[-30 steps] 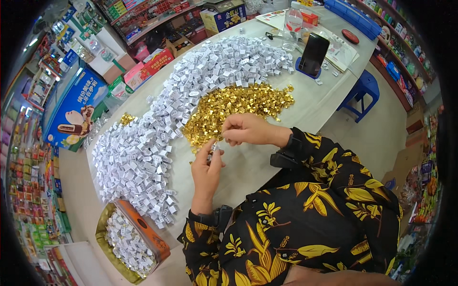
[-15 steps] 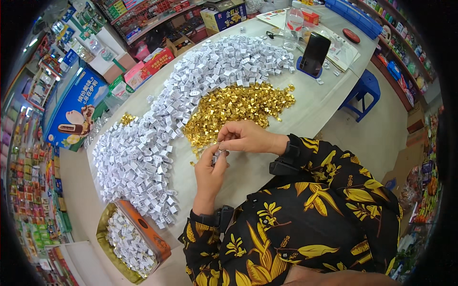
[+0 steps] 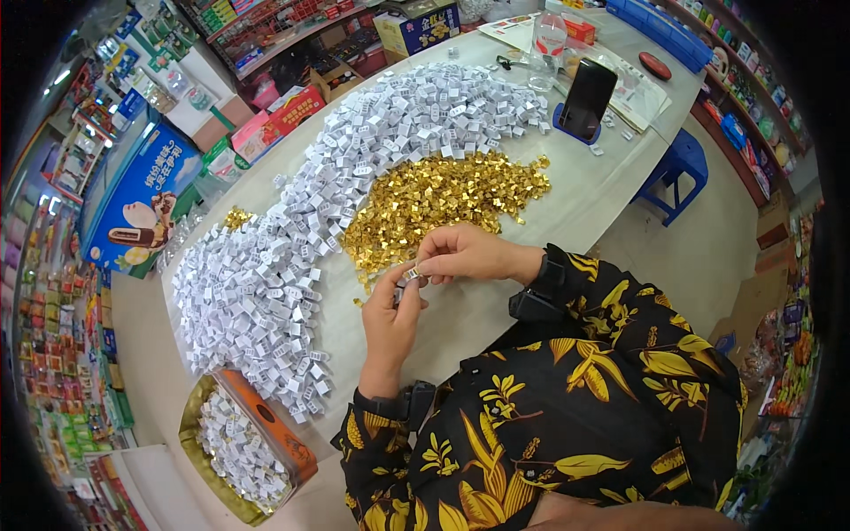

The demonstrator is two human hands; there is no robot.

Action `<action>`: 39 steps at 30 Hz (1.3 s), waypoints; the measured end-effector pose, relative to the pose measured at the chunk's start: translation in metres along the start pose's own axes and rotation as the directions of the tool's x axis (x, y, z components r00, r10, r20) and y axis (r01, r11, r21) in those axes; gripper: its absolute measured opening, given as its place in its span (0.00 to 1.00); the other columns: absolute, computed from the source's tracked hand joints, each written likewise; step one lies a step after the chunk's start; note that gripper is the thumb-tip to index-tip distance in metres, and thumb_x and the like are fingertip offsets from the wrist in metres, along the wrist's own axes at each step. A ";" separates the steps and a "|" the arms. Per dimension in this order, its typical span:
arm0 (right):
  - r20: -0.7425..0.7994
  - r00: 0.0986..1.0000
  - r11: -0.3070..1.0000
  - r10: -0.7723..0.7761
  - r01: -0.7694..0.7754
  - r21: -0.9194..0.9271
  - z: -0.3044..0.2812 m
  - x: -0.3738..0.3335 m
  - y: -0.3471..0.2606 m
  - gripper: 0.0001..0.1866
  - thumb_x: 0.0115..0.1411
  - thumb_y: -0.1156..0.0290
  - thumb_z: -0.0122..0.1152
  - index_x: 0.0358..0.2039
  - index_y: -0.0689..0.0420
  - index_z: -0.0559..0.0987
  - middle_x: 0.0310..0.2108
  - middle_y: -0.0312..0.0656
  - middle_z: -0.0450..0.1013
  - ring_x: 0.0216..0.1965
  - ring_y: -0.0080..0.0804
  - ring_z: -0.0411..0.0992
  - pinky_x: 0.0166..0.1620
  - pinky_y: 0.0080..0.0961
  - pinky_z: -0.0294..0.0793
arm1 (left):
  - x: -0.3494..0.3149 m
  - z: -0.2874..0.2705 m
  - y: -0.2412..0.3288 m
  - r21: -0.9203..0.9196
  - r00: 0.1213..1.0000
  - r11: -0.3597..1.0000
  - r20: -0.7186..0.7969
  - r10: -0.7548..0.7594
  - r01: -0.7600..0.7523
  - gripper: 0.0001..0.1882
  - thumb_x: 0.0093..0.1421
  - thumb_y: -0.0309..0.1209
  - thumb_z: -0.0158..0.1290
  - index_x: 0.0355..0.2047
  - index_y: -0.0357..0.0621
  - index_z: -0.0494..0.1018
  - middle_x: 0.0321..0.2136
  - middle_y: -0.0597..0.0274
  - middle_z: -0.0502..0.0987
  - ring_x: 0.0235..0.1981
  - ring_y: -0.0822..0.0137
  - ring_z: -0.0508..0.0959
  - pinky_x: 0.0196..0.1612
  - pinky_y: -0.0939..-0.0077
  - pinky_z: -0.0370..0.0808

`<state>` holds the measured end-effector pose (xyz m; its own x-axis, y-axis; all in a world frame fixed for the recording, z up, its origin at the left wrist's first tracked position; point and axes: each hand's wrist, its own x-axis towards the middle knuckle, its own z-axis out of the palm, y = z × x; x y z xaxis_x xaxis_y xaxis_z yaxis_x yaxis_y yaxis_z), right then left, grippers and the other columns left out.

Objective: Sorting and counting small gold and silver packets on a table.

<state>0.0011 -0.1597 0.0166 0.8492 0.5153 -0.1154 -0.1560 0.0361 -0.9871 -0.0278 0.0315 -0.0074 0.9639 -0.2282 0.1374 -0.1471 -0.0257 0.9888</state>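
My left hand and my right hand meet over the near side of the table, fingertips pinched together. Between them is a small white block with dark marks, gripped by both hands; a bit of gold seems to show at its edge. Just beyond my fingers spreads a heap of small shiny gold pieces. Around it, to the left and at the back, curves a large heap of small white blocks. My fingers partly hide the held block.
An orange box filled with white blocks stands at the table's near left corner. A phone rests upright in a blue stand at the back right, beside a clear bottle. A blue stool is right of the table.
My right hand has shifted slightly right and its fingers have curled lower. More of the white block shows between my fingertips now. The heaps look the same.
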 end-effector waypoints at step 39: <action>0.052 0.903 0.426 -0.426 0.251 -0.869 -0.009 -0.010 0.006 0.05 0.51 0.66 0.58 0.28 0.51 0.76 0.26 0.37 0.71 0.30 0.38 0.72 0.30 0.33 0.72 | -0.064 -0.101 0.071 0.963 0.976 0.162 -0.219 -0.003 0.217 0.11 0.54 0.31 0.53 0.39 0.46 0.73 0.36 0.54 0.72 0.33 0.54 0.75 0.33 0.64 0.72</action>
<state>-0.0035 -0.1720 0.0113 0.8072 0.4949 0.3216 0.5852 -0.5993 -0.5463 -0.0770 0.1426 0.0604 0.9896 -0.0095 0.1437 -0.0290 -0.9906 0.1339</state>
